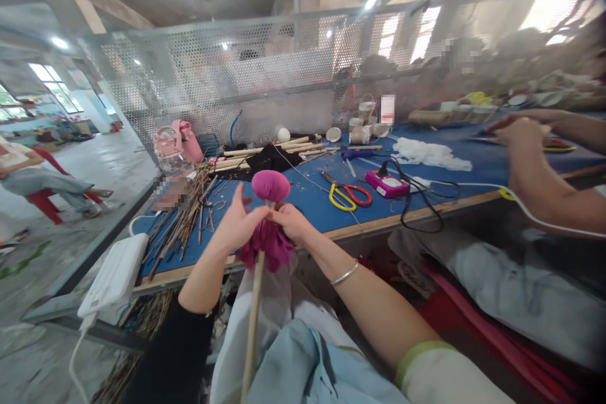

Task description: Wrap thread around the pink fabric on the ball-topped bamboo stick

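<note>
We have the purple cloth (271,186) between our two hands, over our lap (284,353) at the near edge of the blue table (317,218). It makes a round head on top and a loose gathered skirt beneath, with a narrow neck between. The wooden stick (254,322) comes out below the skirt, its long axis running from near to far and leaning slightly right at the far end. Our right hand (292,222) is closed in a pinch at the neck, from the right. Our left hand (241,224) comes in from the left, thumb reaching the neck and a finger raised; whether it grips, we cannot tell (the cloth hides part of it). Neither hand is clearly nearer the neck. The scissors (348,196) lie well to the right, beyond our right hand.
</note>
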